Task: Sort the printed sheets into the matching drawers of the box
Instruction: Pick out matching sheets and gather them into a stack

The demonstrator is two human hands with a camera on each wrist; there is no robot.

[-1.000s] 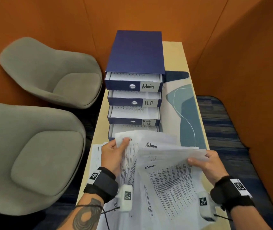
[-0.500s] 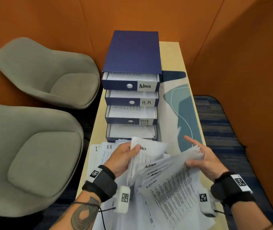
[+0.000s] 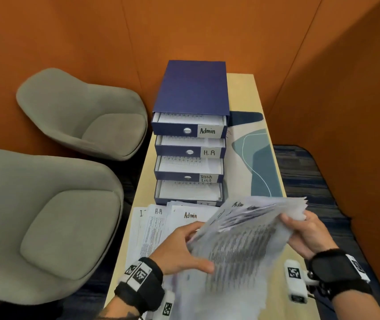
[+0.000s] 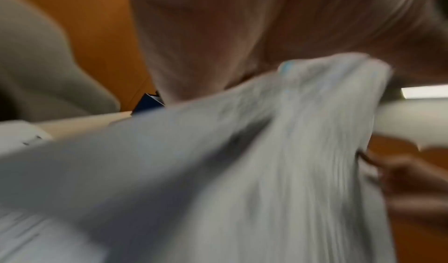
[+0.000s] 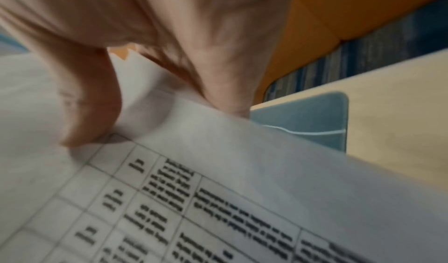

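Note:
A blue drawer box (image 3: 191,88) stands on the table with its drawers pulled out in steps: Admin (image 3: 207,130), H.R (image 3: 208,152), Task List (image 3: 206,178) and a bottom drawer (image 3: 189,192), each holding sheets. Both hands hold a blurred stack of printed sheets (image 3: 242,245) raised above the table in front of the box. My left hand (image 3: 179,248) grips its left edge, my right hand (image 3: 306,234) its right edge, thumb (image 5: 92,114) on top. Loose sheets (image 3: 156,227) headed H.R and Admin lie flat at the left. In the left wrist view the stack (image 4: 266,152) fills the frame.
Two grey armchairs (image 3: 85,116) (image 3: 46,227) stand close to the table's left side. Orange walls enclose the back and right. A teal and blue desk mat (image 3: 260,162) lies right of the box. The table's right edge borders blue carpet (image 3: 300,181).
The fanned sheets have come together into one stack, raised and shifted right. My left hand let go of the sheet it held up and took the stack's left edge, uncovering the table sheets.

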